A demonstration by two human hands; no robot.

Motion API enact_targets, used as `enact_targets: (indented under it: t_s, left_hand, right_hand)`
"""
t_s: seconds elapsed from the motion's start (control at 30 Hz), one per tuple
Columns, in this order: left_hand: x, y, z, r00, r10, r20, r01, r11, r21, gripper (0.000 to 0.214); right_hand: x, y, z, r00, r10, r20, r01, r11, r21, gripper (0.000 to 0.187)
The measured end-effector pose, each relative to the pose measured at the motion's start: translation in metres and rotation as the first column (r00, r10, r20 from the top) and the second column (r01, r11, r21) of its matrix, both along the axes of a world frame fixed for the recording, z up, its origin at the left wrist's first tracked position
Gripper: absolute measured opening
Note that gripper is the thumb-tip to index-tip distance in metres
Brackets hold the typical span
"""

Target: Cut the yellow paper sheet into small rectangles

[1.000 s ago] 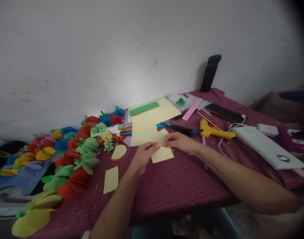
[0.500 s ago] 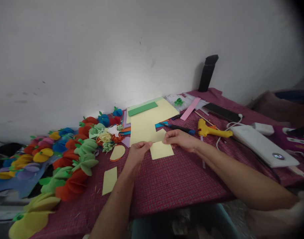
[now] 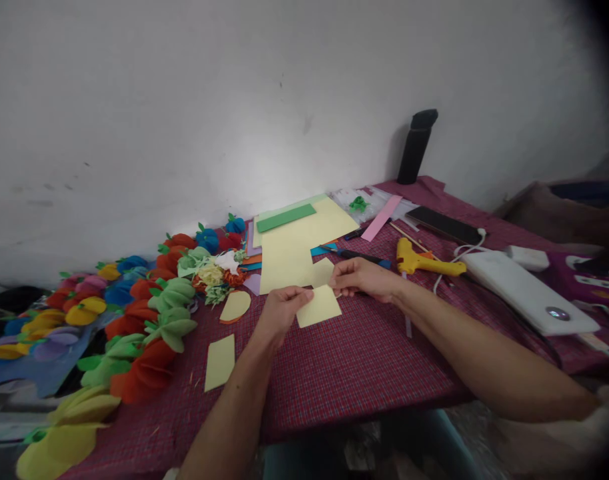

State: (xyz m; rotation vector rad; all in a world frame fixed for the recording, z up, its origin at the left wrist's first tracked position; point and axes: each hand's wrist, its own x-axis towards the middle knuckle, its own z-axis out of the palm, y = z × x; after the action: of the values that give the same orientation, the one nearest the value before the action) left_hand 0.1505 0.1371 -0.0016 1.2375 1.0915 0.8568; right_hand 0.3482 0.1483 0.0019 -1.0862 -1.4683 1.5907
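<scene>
A small pale yellow piece of paper [image 3: 320, 308] is held just above the checked tablecloth. My left hand [image 3: 283, 307] pinches its upper left edge between thumb and fingers. At the upper right corner, my right hand [image 3: 362, 280] has its fingertips closed on the paper. Behind it lies a large pale yellow sheet [image 3: 287, 257] with a notch cut from its near corner. To the left of my left hand are a rounded yellow paper cutout [image 3: 235, 307] and a yellow paper rectangle [image 3: 220, 362].
Colourful paper fruit shapes [image 3: 149, 320] crowd the left side. On the right are a blue-handled tool [image 3: 362, 257], a yellow glue gun [image 3: 424, 260], a white power bank [image 3: 529, 290] and a black phone [image 3: 444, 225]. A black bottle [image 3: 415, 148] stands at the back.
The small paper has tilted and shifted slightly left, its left end dipping. My left hand has moved a little right along its edge; the right fingers have shifted slightly at the corner.
</scene>
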Motion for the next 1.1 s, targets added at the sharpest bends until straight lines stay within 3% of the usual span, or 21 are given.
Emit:
enact_targets:
  t_s: [0.13,0.33,0.63,0.8,0.97,1.03,1.1]
  left_hand:
    - [-0.001,0.0,0.001,1.0,-0.003,-0.008,0.003,1.0,0.002,0.024]
    - [0.003,-0.003,0.003,0.998,-0.037,-0.056,0.037,0.999,0.0,0.023]
    - [0.006,-0.005,0.004,0.976,-0.188,-0.111,0.19,0.982,0.005,0.026]
    - [-0.006,0.003,0.006,0.986,-0.118,-0.121,0.124,0.991,0.045,0.021]
    - [-0.013,0.009,0.006,0.992,0.107,-0.063,-0.093,0.977,0.19,0.023]
    - [-0.007,0.005,0.006,0.995,0.086,-0.044,-0.078,0.983,0.165,0.027]
    - [0.001,0.001,0.007,0.997,-0.013,-0.075,0.022,0.992,0.12,0.028]
  right_hand:
    - [-0.001,0.0,0.002,0.996,-0.087,-0.021,0.088,0.996,0.031,0.016]
    - [-0.018,-0.007,-0.003,0.998,-0.015,0.069,0.006,0.991,0.133,0.016]
    - [-0.019,-0.01,-0.001,0.994,0.051,0.091,-0.057,0.997,0.058,0.011]
    - [-0.007,-0.005,0.004,1.0,0.031,0.002,-0.031,1.0,0.005,0.011]
    - [0.004,0.0,0.005,0.996,-0.027,-0.09,0.022,0.998,-0.053,0.011]
    - [0.0,-0.001,0.004,0.996,-0.012,-0.087,0.009,0.999,-0.043,0.012]
    - [-0.004,-0.003,0.002,0.998,0.007,-0.069,-0.008,1.0,-0.016,0.012]
